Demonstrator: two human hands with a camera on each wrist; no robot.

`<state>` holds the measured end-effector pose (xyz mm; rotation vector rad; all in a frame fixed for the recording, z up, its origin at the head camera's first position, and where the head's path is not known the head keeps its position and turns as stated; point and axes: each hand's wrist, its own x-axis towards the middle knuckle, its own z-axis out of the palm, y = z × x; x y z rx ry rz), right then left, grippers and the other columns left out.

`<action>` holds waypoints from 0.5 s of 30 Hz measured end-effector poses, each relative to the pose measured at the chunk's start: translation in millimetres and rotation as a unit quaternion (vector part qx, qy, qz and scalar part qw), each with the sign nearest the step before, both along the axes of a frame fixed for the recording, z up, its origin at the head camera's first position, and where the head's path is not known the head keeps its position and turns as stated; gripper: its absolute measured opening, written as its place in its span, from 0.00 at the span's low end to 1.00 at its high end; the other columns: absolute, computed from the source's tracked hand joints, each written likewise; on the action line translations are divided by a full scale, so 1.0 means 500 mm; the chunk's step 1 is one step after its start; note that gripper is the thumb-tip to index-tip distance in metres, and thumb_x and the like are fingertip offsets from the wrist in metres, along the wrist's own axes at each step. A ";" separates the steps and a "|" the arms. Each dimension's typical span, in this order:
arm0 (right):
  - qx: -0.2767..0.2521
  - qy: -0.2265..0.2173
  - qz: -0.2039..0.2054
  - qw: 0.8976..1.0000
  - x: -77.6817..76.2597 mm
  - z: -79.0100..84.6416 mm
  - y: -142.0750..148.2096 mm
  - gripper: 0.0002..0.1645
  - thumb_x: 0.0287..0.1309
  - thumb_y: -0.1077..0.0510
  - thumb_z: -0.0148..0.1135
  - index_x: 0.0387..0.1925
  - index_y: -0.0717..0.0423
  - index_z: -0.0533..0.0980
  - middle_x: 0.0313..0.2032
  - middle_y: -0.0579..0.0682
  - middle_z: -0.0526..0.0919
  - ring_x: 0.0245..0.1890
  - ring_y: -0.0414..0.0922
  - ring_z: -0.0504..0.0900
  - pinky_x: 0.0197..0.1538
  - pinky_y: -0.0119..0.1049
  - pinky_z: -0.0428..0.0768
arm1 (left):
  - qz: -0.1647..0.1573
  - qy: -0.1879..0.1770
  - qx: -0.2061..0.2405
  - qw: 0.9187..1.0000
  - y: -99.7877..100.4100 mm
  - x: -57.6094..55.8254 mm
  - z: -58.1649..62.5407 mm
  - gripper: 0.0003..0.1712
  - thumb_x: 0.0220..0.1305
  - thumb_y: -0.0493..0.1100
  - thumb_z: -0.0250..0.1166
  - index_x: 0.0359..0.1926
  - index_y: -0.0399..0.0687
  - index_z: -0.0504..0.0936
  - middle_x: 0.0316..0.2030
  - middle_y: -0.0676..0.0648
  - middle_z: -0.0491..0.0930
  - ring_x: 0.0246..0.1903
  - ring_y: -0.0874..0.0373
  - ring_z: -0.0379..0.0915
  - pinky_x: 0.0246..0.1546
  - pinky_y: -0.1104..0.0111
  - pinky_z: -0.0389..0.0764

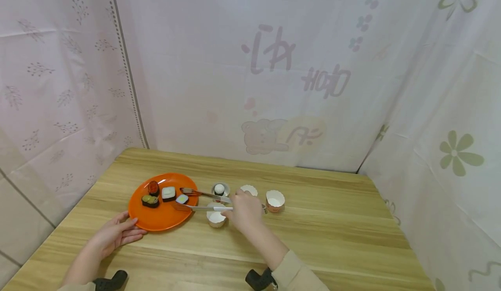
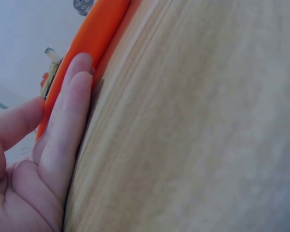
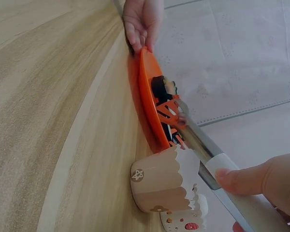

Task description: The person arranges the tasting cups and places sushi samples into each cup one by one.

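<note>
My left hand [image 1: 116,233] holds the near left rim of an orange plate [image 1: 158,222], thumb above and fingers beneath, as the left wrist view shows. My right hand [image 1: 247,210] grips metal tongs [image 3: 203,145] with white handles. Their slotted tips reach over the plate's right side, one on each side of a small sushi roll [image 1: 182,199]; whether they touch it I cannot tell. Also on the plate sit a white-topped sushi piece [image 1: 168,193], a red-topped piece [image 1: 153,188] and one with a yellow-green topping [image 1: 150,201].
Paper baking cups stand right of the plate: one under the tongs [image 1: 216,219], another behind my right hand [image 1: 248,190], a third farther right [image 1: 275,200]. A white-topped sushi piece [image 1: 219,189] sits in a silvery cup. Printed curtains [image 1: 250,86] enclose the wooden table [image 1: 332,239].
</note>
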<state>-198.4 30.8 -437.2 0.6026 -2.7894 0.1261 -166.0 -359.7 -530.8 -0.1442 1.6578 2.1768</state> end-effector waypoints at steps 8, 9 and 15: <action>0.006 -0.001 0.003 1.000 -0.002 0.003 -0.008 0.26 0.42 0.35 0.73 0.35 0.50 0.85 0.27 0.44 0.79 0.24 0.40 0.75 0.18 0.28 0.71 | -0.002 -0.002 0.000 1.000 -0.002 -0.001 -0.003 0.44 0.76 0.40 0.47 0.71 0.35 0.23 0.40 0.40 0.81 0.43 0.47 0.81 0.50 0.56 0.79; 0.003 -0.001 0.002 1.000 -0.003 0.003 -0.009 0.26 0.42 0.35 0.73 0.34 0.50 0.85 0.27 0.43 0.79 0.24 0.40 0.74 0.18 0.28 0.70 | -0.002 -0.003 0.000 1.000 -0.002 -0.001 -0.003 0.44 0.76 0.40 0.47 0.71 0.35 0.23 0.40 0.40 0.81 0.43 0.47 0.81 0.50 0.56 0.79; -0.008 0.010 0.001 1.000 -0.005 0.001 -0.010 0.24 0.39 0.37 0.75 0.31 0.50 0.85 0.24 0.43 0.78 0.21 0.39 0.73 0.16 0.26 0.69 | -0.003 -0.004 -0.003 1.000 -0.002 -0.001 -0.002 0.44 0.76 0.40 0.47 0.71 0.36 0.22 0.40 0.41 0.81 0.43 0.48 0.81 0.50 0.56 0.79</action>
